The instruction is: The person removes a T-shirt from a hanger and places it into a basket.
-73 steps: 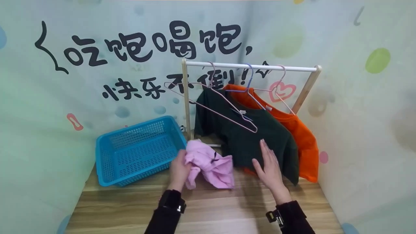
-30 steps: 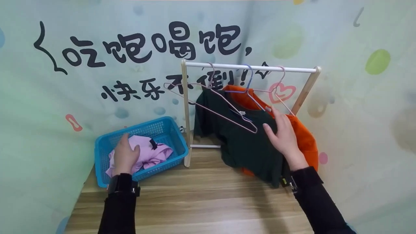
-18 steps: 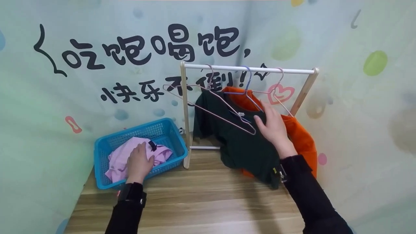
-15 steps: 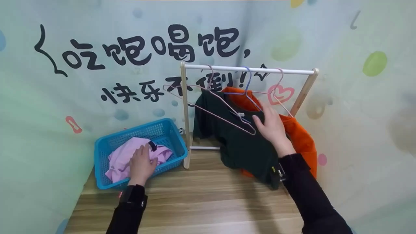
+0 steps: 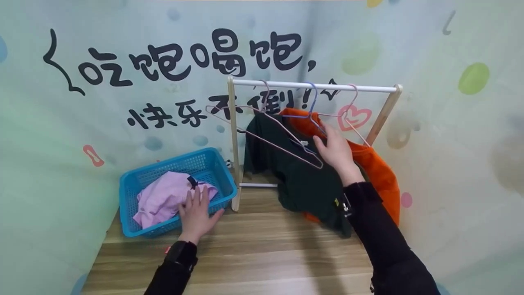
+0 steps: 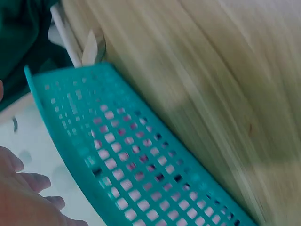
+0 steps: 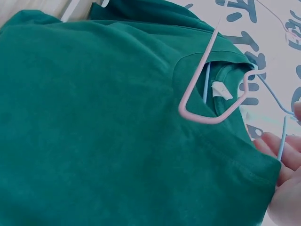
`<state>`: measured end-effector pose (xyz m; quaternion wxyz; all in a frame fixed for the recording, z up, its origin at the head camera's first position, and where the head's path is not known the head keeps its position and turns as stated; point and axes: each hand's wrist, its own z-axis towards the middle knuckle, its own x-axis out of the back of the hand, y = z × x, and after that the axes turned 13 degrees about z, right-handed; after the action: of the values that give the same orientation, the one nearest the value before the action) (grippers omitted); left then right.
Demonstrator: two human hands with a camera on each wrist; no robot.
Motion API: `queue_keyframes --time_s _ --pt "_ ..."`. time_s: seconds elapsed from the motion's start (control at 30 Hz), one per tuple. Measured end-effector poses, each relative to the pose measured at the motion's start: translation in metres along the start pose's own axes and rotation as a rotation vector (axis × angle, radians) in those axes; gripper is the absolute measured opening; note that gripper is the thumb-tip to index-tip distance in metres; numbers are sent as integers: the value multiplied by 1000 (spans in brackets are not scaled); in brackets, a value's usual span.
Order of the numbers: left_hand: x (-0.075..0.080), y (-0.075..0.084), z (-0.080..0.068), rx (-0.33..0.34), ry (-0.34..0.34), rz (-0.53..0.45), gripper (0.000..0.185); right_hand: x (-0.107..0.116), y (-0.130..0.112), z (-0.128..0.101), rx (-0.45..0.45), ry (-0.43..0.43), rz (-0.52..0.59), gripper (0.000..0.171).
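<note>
In the head view a dark green T-shirt (image 5: 303, 176) hangs on a blue hanger (image 5: 315, 98). My right hand (image 5: 337, 151) is at the hanger's right arm, thumb spread from the fingers. The right wrist view shows its fingers (image 7: 270, 141) behind the wire beside the shirt's shoulder. Left of it, my left hand (image 5: 196, 215) is over the front rim of a blue plastic basket (image 5: 213, 164), fingers spread. A crumpled pink garment (image 5: 163, 200) with a black mark lies in that basket. Holes in the basket's wall (image 6: 136, 155) show pink in the left wrist view.
A small garment rack with a white rail (image 5: 278, 84) stands at the back. Its bare pink hanger (image 5: 282, 131) hangs in front of the green shirt. Behind that shirt, an orange shirt (image 5: 380, 180) hangs on another pink hanger (image 5: 354, 98). A printed cloth backs the wooden tabletop (image 5: 262, 254).
My left hand carried the pink garment into the basket, let go, then drew back right and toward me. My right hand rose from the green shirt's lower front to the blue hanger.
</note>
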<state>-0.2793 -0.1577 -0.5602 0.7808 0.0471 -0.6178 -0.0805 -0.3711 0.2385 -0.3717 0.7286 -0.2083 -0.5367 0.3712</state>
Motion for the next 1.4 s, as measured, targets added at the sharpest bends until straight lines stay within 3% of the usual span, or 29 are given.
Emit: queue_keyframes --time_s 0.27,0.43,0.73,1.03,1.27,1.4 --pt "-3 33 -7 -98 -35 -14 96 0 -8 10 -30 33 72 45" --pt "-4 50 -10 -154 -66 -15 100 -1 -16 13 -74 54 57 35" --pt "-2 75 -21 -253 -102 20 109 8 -21 11 2 197 0 30" --pt "-1 84 -28 -308 -94 40 109 21 -6 -11 49 263 31 29" --pt "-11 79 -31 -303 -50 41 110 12 27 -40 34 272 51 29" --pt "-20 74 -35 -278 -34 51 109 6 43 -53 78 278 65 24"
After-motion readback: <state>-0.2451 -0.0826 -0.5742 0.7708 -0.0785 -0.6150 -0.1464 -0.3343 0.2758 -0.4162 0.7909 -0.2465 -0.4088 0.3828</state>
